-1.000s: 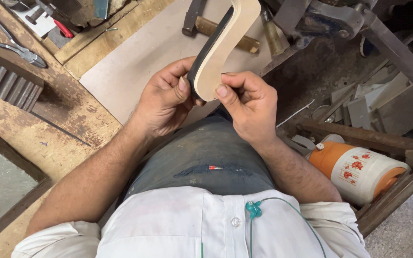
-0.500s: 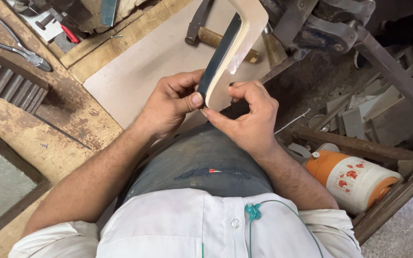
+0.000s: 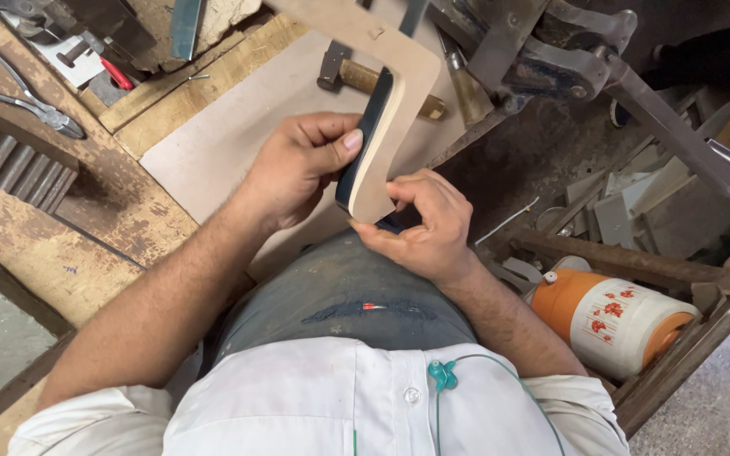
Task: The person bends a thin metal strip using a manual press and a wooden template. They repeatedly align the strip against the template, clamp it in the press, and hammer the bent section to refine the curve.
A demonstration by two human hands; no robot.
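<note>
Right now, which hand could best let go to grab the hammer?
Probably the left hand: it is nearer the hammer, and the right hand also holds the shoe sole from below.

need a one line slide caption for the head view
Seated at a wooden workbench, left hand and right hand grip a tan sole piece with a dark edge; hammer behind.

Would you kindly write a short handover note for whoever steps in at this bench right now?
Left hand: grips the dark edge of the shoe sole, thumb pressed on it.
Right hand: pinches the sole's lower end.
The sole is held on edge over the lap, its tan face toward the right hand.
The hammer lies on the board behind; pliers far left; orange jug at right.
Done or left: cannot tell.
</note>
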